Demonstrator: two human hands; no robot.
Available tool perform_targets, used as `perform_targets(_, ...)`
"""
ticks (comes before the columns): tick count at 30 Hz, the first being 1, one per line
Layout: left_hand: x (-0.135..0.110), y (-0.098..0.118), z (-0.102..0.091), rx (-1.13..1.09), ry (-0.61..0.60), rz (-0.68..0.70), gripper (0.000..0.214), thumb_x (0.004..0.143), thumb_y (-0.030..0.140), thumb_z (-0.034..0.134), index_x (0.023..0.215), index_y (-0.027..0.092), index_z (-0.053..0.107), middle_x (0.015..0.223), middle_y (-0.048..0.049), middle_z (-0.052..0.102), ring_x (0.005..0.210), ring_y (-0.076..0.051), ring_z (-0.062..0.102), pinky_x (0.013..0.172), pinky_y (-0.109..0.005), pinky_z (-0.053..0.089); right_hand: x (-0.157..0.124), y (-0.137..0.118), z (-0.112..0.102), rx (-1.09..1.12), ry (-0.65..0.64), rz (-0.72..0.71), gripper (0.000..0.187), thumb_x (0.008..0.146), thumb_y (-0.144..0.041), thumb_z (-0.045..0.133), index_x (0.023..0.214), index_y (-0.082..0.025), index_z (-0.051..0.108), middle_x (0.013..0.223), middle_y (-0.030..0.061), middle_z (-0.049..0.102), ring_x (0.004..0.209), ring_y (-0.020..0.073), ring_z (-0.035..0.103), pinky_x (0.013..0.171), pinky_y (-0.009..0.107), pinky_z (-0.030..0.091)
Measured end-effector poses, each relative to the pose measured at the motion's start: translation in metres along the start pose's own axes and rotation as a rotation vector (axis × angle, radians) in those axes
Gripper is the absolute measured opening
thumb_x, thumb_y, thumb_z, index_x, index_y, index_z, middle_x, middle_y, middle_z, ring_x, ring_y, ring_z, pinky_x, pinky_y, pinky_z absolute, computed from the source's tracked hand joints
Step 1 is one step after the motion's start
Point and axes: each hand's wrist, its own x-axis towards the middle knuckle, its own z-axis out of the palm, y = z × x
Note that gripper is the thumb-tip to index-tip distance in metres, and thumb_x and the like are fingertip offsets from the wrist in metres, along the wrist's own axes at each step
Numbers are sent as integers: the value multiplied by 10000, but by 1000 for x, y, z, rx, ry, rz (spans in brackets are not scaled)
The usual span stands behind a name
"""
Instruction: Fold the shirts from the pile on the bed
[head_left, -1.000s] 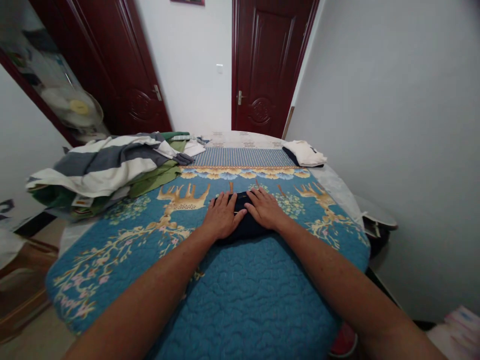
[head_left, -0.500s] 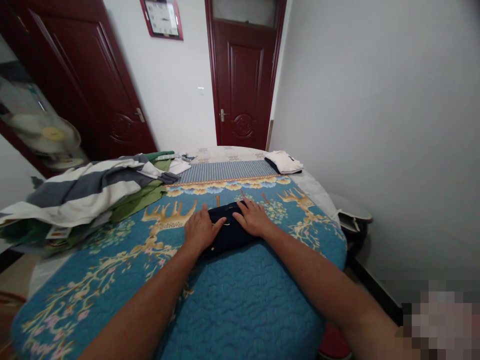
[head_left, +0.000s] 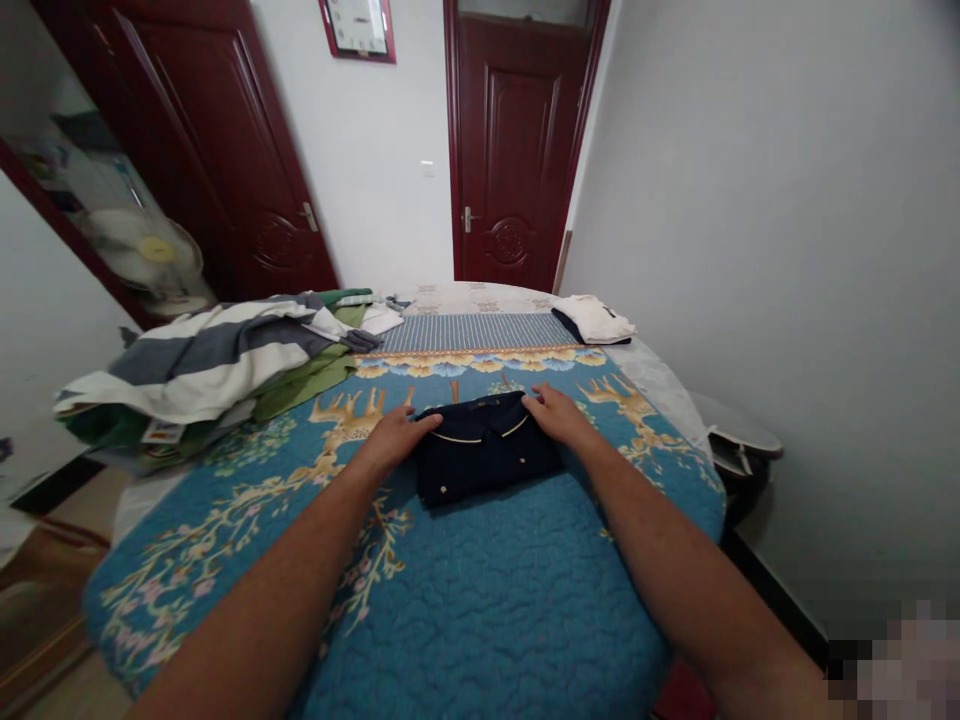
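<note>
A navy polo shirt (head_left: 480, 462), folded into a compact rectangle, lies on the blue quilted cover. Its collar, edged with a thin pale line, faces up, and small light marks show on the front. At the shirt's upper left corner my left hand (head_left: 397, 437) grips the edge, thumb on top and the fingers partly hidden behind. My right hand (head_left: 561, 415) pinches the upper right corner in the same way, its fingertips partly out of sight.
A loose heap of clothes (head_left: 202, 370), striped and green, lies at the left. Folded white and dark garments (head_left: 596, 320) rest at the far right. The patterned quilted cover (head_left: 480, 590) spreads over the table. A black-and-white object (head_left: 742, 450) stands beside its right edge.
My hands have moved apart from the middle of the shirt to its two upper corners, uncovering the collar. The view has shifted, so things appear further right.
</note>
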Motion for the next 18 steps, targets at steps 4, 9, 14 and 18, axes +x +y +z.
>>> perform_targets(4,-9,10,6,-197,-168,-83,382,701,441,886,952,179,768,898,-115,816,955,-358,780,785,-405,616,-3,-2,-4,186,-149,-16,356,920,-505,721,1134,-238,818,1067,128,824,1035,346,777,995,533,597)
perform_targets(9,-16,14,12,-534,-236,-75,468,689,307,870,1107,187,701,1042,-94,812,901,-260,776,833,-398,632,-10,-11,-9,575,-334,146,278,912,-373,723,1119,-204,796,1092,110,831,992,300,793,941,486,633)
perform_targets(14,-17,10,20,-678,-248,-72,577,683,265,849,1222,211,648,1030,-57,806,867,-239,777,832,-398,648,-11,-14,-13,599,-286,100,354,848,-361,786,1168,-211,763,1141,92,818,1016,289,780,973,492,622)
perform_targets(18,-18,9,21,-729,-230,16,642,707,298,863,1302,227,632,1203,-74,797,997,-269,782,919,-418,646,-12,-19,-13,657,-251,45,469,822,-371,794,1260,-219,724,1209,100,793,1092,296,761,996,490,615)
